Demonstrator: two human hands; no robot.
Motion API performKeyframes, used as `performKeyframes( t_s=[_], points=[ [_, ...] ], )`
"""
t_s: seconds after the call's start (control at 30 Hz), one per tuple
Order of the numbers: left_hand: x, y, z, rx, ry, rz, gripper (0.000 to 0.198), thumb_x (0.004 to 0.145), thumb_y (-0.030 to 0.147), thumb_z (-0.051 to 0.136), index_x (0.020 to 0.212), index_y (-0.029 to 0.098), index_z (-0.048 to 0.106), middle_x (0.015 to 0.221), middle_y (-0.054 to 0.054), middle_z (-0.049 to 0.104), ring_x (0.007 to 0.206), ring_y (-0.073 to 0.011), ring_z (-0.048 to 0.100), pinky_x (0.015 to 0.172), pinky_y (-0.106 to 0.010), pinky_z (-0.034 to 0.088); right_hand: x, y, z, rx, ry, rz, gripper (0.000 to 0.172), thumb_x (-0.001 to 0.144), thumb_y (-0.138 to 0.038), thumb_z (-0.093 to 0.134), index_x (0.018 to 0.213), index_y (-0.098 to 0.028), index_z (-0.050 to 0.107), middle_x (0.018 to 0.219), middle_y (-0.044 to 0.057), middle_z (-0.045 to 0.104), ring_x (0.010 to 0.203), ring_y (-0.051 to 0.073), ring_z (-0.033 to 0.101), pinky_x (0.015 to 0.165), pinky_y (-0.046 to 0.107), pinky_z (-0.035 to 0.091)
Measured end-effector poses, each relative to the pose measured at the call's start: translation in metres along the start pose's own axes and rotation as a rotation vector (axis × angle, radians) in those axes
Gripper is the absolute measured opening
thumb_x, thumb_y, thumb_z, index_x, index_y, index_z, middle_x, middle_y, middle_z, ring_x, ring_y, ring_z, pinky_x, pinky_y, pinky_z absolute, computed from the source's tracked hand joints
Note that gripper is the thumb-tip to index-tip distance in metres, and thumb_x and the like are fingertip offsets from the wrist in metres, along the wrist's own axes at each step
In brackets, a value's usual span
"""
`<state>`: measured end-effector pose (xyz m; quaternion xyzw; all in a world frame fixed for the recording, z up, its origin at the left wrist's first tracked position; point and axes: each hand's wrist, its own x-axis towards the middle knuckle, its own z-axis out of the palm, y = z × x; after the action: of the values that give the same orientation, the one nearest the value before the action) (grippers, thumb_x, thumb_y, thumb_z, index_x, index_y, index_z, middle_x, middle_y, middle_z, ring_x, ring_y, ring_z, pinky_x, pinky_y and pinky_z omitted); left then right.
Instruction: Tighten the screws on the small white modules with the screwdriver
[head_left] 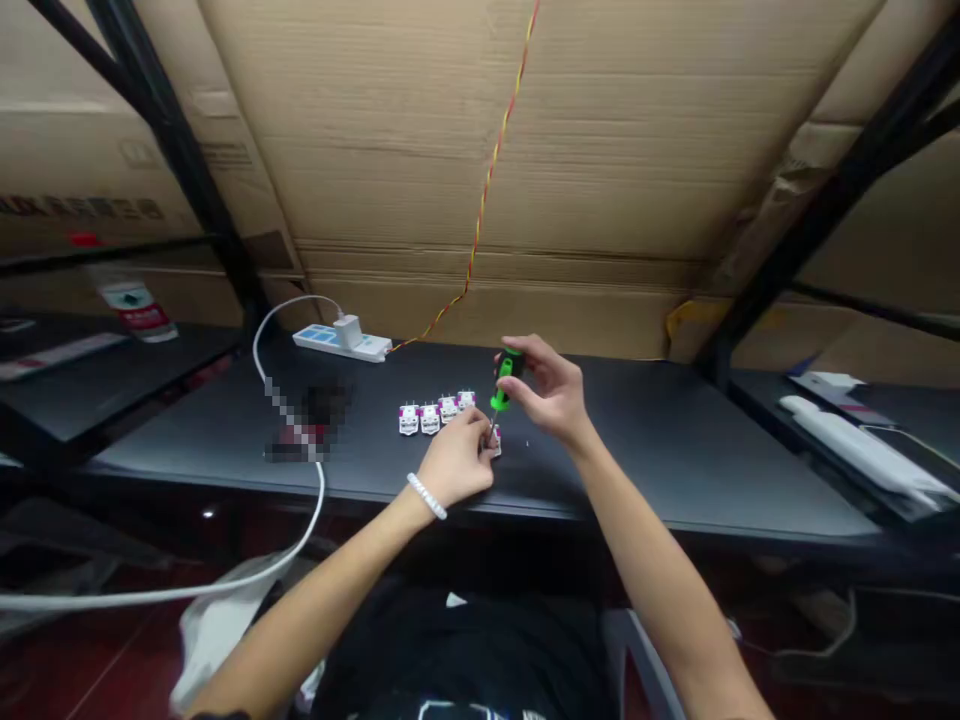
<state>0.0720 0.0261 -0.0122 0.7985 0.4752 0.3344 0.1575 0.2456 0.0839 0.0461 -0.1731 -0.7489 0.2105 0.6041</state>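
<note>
While my right hand (544,388) grips a green screwdriver (508,378), its tip meets a white module (495,441).
My left hand (456,460) pinches it, with more modules (437,413) just beyond.

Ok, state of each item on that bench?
Right hand: shut around screwdriver
Green-handled screwdriver: tilted, tip down at fifth module
Left hand: curled over fifth module
Fifth module: mostly hidden by left hand
Four white-and-purple modules: in a row, untouched
Power strip: charger plugged in
White charger: seated in power strip
</note>
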Motion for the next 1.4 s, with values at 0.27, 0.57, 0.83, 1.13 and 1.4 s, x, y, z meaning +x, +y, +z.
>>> performKeyframes(
  t_s=[0.27, 0.57, 0.83, 1.13, 1.4],
  points=[
    [-0.0001, -0.0003, -0.0002, 0.011, 0.002, 0.015, 0.022, 0.079, 0.0, 0.066, 0.08, 0.02, 0.06, 0.106, -0.007, 0.065, 0.1, -0.025, 0.067, 0.097, -0.041, 0.058, 0.0031, -0.0001, -0.0012, -0.024, 0.043, -0.064, 0.042, 0.085, -0.043, 0.091, 0.123, -0.031, 0.079, 0.106, 0.005, 0.071, 0.09, 0.021, 0.065, 0.075, 0.037, 0.06],
    [-0.0009, 0.0025, -0.002, 0.02, 0.006, 0.007, 0.024, 0.077, -0.001, 0.065, 0.078, 0.021, 0.057, 0.103, -0.007, 0.069, 0.098, -0.026, 0.069, 0.095, -0.041, 0.058, -0.0038, -0.0037, -0.001, 0.193, -0.065, 0.012, 0.038, 0.102, -0.034, 0.073, 0.14, -0.033, 0.071, 0.123, 0.008, 0.079, 0.101, 0.024, 0.081, 0.089, 0.044, 0.069],
    [-0.0006, 0.0019, -0.0021, 0.018, 0.002, -0.004, 0.024, 0.075, -0.002, 0.064, 0.078, 0.021, 0.058, 0.098, -0.006, 0.069, 0.094, -0.0256, 0.07, 0.092, -0.039, 0.056, -0.0009, -0.0012, -0.0013, 0.143, -0.054, -0.009, 0.039, 0.097, -0.029, 0.08, 0.133, -0.04, 0.075, 0.115, 0.003, 0.077, 0.097, 0.02, 0.077, 0.087, 0.04, 0.067],
    [-0.0002, 0.0038, -0.003, 0.031, -0.01, -0.016, 0.023, 0.074, -0.002, 0.063, 0.078, 0.021, 0.058, 0.098, -0.006, 0.069, 0.094, -0.0248, 0.068, 0.09, -0.038, 0.056, -0.0013, -0.0038, 0.0015, 0.148, -0.047, 0.036, 0.035, 0.096, -0.038, 0.079, 0.13, -0.032, 0.075, 0.117, 0.006, 0.075, 0.096, 0.021, 0.077, 0.086, 0.039, 0.068],
    [-0.0006, 0.0041, -0.0034, 0.03, 0.003, 0.007, 0.025, 0.073, -0.003, 0.062, 0.077, 0.021, 0.056, 0.095, -0.006, 0.068, 0.09, -0.0248, 0.068, 0.086, -0.038, 0.055, -0.0024, -0.0028, 0.0035, 0.139, -0.061, 0.023, 0.036, 0.097, -0.038, 0.079, 0.132, -0.032, 0.074, 0.118, 0.008, 0.076, 0.096, 0.022, 0.077, 0.083, 0.038, 0.067]
  ],
)
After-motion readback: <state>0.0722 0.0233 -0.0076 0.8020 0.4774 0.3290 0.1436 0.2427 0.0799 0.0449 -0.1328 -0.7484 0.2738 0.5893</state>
